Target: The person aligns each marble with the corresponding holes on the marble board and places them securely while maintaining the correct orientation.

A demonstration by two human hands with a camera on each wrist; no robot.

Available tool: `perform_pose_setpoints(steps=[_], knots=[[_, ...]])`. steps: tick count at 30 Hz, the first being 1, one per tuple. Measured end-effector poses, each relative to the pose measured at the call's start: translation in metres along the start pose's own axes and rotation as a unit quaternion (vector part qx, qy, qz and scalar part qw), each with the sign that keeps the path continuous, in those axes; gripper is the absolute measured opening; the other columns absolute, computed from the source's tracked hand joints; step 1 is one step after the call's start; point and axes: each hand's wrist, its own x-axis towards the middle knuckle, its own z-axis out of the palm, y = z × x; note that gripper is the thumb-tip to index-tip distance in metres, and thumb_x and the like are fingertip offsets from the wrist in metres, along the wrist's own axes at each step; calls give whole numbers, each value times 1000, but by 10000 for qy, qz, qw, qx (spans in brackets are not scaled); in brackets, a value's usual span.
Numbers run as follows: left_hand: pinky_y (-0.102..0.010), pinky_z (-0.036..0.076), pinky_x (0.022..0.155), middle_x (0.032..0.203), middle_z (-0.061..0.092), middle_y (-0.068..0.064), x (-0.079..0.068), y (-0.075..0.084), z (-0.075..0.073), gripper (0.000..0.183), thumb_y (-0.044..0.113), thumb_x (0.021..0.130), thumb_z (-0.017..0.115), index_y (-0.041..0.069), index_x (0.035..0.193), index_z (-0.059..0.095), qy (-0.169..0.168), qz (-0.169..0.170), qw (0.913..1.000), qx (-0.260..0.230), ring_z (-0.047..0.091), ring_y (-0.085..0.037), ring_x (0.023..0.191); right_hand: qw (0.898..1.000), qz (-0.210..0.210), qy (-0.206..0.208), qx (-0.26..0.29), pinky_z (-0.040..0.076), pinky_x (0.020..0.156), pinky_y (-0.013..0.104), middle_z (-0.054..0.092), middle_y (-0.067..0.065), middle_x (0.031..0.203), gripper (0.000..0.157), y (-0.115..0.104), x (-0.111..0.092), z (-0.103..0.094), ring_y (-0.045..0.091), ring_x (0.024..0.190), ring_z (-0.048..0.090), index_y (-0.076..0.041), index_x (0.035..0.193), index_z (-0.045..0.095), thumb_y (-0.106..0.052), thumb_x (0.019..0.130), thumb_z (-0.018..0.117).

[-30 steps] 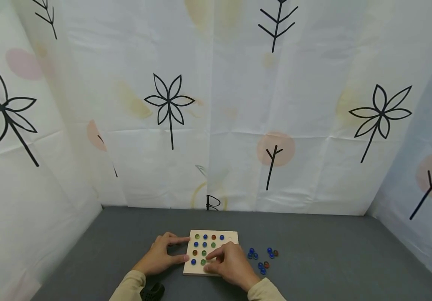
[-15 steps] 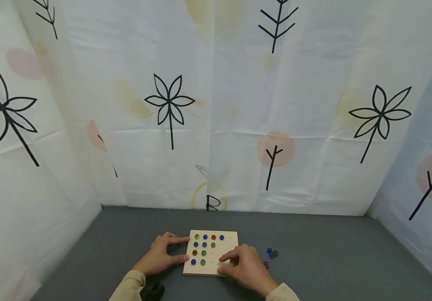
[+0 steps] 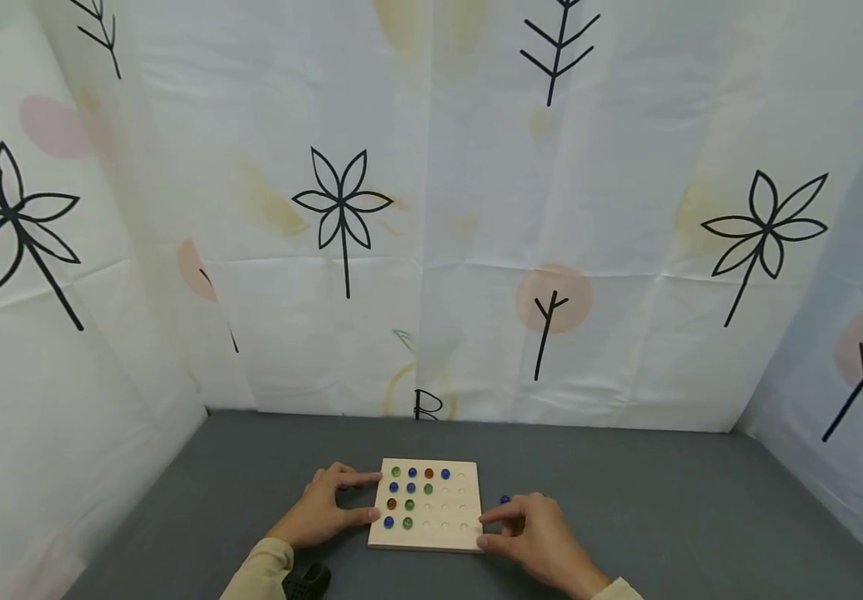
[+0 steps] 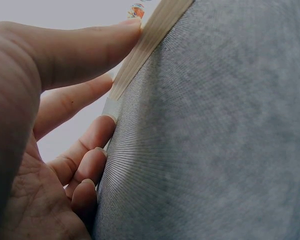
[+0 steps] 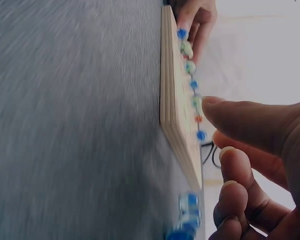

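A pale wooden board (image 3: 444, 527) with rows of round dimples lies on the grey table. Glass marbles in green, blue and brown, such as a green marble (image 3: 408, 523) in the front row, sit in its left and back dimples. My left hand (image 3: 323, 507) touches the board's left edge with extended index finger and thumb; the other fingers rest on the table. Just at the board's right edge is my right hand (image 3: 539, 537), thumb and index finger apart with nothing between them. A loose blue marble (image 3: 504, 499) shows behind it; more blue marbles (image 5: 190, 210) appear in the right wrist view.
Printed white cloth (image 3: 469, 333) stands behind the grey table (image 3: 664, 500) and along both sides. A dark object (image 3: 307, 582) lies beside my left wrist at the front edge.
My right hand has left the front green marble on the board and moved right, past the board's edge. It now hides most of the loose marbles. The left hand stays put.
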Motion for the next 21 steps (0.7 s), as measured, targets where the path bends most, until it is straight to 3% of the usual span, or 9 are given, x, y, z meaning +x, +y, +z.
perform_pose_setpoints(steps=[10, 21], knots=[[-66, 35, 92, 119, 54, -3, 1, -2, 1, 53, 40, 84, 84, 23, 133, 70, 28, 0, 10000, 26, 43, -28, 111, 9996, 259, -81, 117, 39, 50, 23, 57, -3, 68, 23, 20, -15, -25, 7, 56, 48, -10, 100, 82, -25, 83, 86], [-65, 36, 90, 117, 55, -2, 2, -5, 2, 53, 40, 85, 84, 24, 134, 70, -3, 42, 10000, 17, 43, -27, 109, 9987, 317, -294, 282, 39, 49, 24, 60, -1, 67, 27, 34, -21, -37, 6, 55, 49, -7, 103, 81, -25, 83, 86]])
